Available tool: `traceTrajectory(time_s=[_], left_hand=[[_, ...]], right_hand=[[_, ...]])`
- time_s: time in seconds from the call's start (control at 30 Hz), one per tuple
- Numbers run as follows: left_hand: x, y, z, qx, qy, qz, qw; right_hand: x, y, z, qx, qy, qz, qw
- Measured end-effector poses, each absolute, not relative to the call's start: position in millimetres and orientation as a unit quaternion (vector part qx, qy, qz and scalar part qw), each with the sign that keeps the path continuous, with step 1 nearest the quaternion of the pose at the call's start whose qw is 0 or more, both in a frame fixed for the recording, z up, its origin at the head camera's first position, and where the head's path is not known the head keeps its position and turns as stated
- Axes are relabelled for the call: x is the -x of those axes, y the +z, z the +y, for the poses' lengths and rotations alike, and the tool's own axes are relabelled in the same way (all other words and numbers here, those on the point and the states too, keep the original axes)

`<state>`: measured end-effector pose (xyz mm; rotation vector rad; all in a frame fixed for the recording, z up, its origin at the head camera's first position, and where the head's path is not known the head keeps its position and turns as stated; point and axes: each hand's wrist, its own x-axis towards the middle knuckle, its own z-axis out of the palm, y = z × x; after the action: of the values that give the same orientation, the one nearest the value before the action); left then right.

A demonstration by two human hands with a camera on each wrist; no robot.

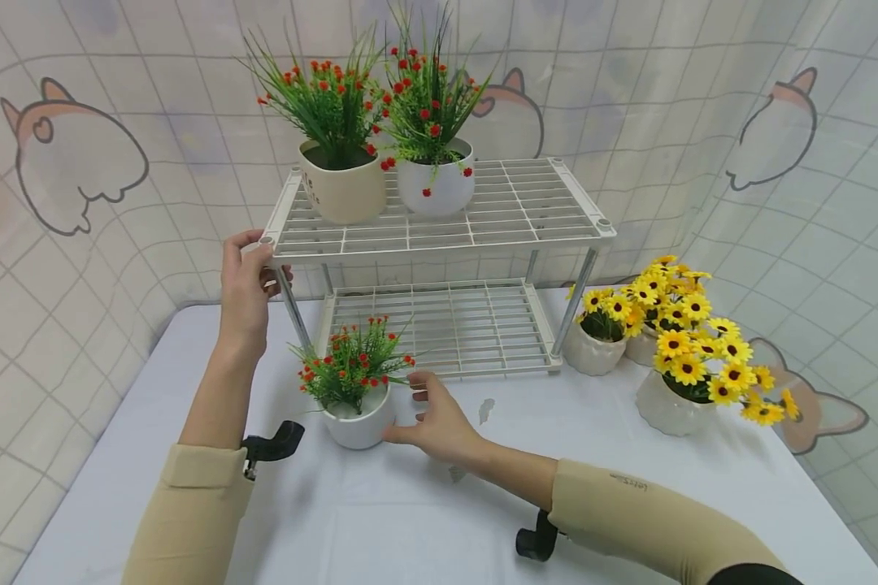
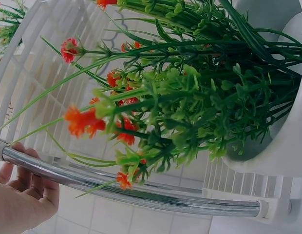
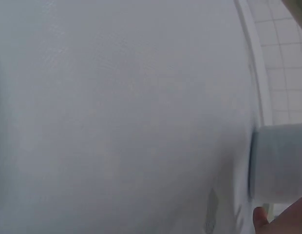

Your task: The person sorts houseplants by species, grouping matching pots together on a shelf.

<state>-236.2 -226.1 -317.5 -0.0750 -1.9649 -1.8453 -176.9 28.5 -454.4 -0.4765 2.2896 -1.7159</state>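
Observation:
At the front left upper corner of a two-tier white wire shelf [image 1: 515,241], my left hand [image 1: 245,288] grips the corner and the top of its metal post [image 2: 136,185]. A white pot [image 1: 358,426] with green leaves and small red flowers [image 2: 126,129] stands on the table, in front of the lower tier's left part. Beside that pot's right side is my right hand [image 1: 439,422], thumb and fingers spread apart. Its thumb [image 3: 260,217] is close to the pot in the right wrist view; whether it touches cannot be told.
The top tier holds a cream pot [image 1: 347,191] and a white pot [image 1: 439,183], both with red-flowered plants. Right of the shelf stand several whitish pots with yellow flowers, the nearest pot [image 1: 669,406] at the front. A white cloth [image 1: 380,528] covers the table; a patterned curtain [image 1: 190,162] hangs behind.

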Motion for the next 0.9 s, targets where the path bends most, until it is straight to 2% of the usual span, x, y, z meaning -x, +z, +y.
traceTrajectory(time_s=[0.43,0.9], left_hand=[[237,-319,-227,0.038,-0.672,-0.706,0.222],[237,-320,-227,0.038,-0.679,-0.699,0.222]], right_hand=[[176,-476,-13,0.182,-0.598,0.778,0.065],[185,-486,-39,0.219,-0.619,0.754,-0.04]])
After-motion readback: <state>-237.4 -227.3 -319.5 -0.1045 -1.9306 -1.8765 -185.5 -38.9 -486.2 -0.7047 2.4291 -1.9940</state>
